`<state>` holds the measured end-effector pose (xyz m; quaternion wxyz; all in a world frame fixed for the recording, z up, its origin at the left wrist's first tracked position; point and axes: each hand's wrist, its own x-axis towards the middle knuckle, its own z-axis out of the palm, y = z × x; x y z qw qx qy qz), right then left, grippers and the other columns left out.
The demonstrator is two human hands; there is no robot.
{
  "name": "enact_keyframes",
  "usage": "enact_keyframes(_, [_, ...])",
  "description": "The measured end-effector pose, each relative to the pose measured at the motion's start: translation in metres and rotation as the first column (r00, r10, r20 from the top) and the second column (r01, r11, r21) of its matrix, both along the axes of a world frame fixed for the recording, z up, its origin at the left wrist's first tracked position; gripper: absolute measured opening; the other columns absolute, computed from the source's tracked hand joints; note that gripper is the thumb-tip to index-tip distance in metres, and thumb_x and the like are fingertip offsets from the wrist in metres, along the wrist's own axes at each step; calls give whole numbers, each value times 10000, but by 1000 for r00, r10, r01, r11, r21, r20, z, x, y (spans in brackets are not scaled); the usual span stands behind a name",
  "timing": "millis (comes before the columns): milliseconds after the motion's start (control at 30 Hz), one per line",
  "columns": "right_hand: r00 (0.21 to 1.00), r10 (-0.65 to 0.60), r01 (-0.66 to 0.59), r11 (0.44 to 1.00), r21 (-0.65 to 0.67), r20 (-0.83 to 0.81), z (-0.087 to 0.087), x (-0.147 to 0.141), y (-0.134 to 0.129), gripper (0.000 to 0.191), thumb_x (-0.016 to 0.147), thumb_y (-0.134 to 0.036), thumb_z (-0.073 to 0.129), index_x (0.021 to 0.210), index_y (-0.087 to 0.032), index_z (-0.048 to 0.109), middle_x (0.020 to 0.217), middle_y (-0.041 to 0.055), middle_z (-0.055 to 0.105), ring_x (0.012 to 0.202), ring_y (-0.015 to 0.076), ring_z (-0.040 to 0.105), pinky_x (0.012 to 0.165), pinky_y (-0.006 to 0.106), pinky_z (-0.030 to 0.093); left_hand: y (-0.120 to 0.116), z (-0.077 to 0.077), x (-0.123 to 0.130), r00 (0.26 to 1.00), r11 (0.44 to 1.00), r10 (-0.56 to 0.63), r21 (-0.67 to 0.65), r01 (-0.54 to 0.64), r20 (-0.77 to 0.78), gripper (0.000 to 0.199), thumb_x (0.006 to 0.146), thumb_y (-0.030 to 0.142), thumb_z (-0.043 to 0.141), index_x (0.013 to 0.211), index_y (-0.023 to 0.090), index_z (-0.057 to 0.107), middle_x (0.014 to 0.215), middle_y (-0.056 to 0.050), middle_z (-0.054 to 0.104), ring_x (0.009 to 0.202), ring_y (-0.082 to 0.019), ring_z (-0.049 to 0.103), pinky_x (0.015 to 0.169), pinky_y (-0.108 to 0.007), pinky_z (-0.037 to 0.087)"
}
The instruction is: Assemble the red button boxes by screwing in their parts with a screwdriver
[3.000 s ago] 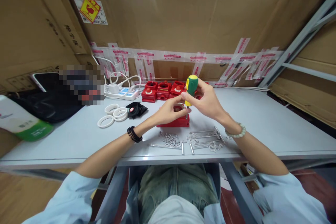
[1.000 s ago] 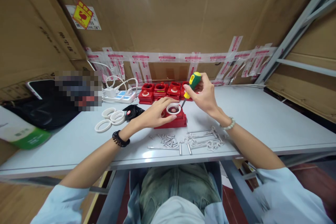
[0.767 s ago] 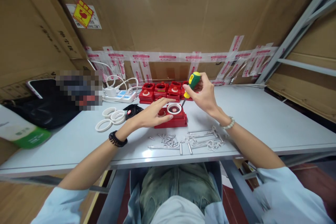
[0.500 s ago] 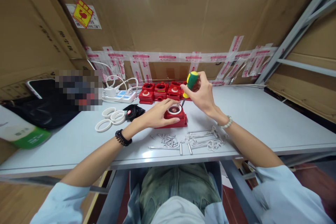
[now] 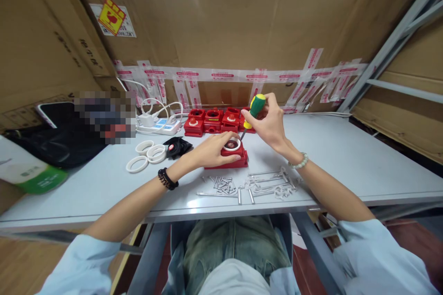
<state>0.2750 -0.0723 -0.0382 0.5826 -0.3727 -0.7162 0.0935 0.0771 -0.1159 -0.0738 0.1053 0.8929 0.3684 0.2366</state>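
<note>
My left hand (image 5: 212, 151) lies over a red box-shaped housing (image 5: 241, 162) on the table, thumb along its front and fingers across the top, holding it steady. A white ring (image 5: 236, 148) sits on top of that housing around a dark round centre. In my right hand (image 5: 272, 123) is a screwdriver (image 5: 256, 107) with a green and yellow handle, gripped from above and tilted. Its shaft runs down to the far right edge of the ring; the tip is hard to make out. Several screws (image 5: 224, 185) lie in front of the housing.
Several red housings (image 5: 212, 122) stand at the back by a power strip (image 5: 166, 125). Loose white rings (image 5: 137, 164) and a black part (image 5: 177, 148) lie to the left. Metal rods (image 5: 266, 180) lie near the front edge. Cardboard (image 5: 221, 23) walls off the back.
The view has shifted slightly. My right hand still holds the screwdriver at the ring's edge, its handle tilted a little more to the right. My left hand stays on the housing.
</note>
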Motion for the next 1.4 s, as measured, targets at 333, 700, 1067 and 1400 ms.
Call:
enact_keyframes(333, [994,-43,46,999,-21,99,5,-3,-11,372,775,-382,689,1017,-234,448,747,-29,573,600,154,563,578,314,449,2,1,3,1000,999,24,-25,-24,-15,483,858,501,626,1186,174,489,1111,-125,687,955,-273,682,826,-378,514])
enact_keyframes(700, [875,-227,235,971,36,427,23,-16,-6,429,894,-595,523,1036,-190,513,647,7,560,599,210,568,595,302,357,4,7,26,980,983,182,34,-180,-82,395,921,586,470,926,190,465,920,-107,707,840,-309,683,771,-436,477])
enact_keyframes(1067, [678,485,-314,871,-379,552,70,5,17,189,878,-371,601,854,-225,484,778,-16,571,677,141,514,624,282,413,13,3,25,972,983,122,-161,-91,201,399,827,325,599,1156,198,414,936,-62,703,830,-240,706,762,-357,540])
enact_keyframes(1400, [676,489,-320,869,-377,552,72,10,14,108,799,-242,627,850,-223,534,751,-22,569,627,121,457,575,279,374,30,1,25,920,974,157,-208,-85,359,282,895,355,532,895,157,733,846,-45,758,798,-193,689,714,-273,514])
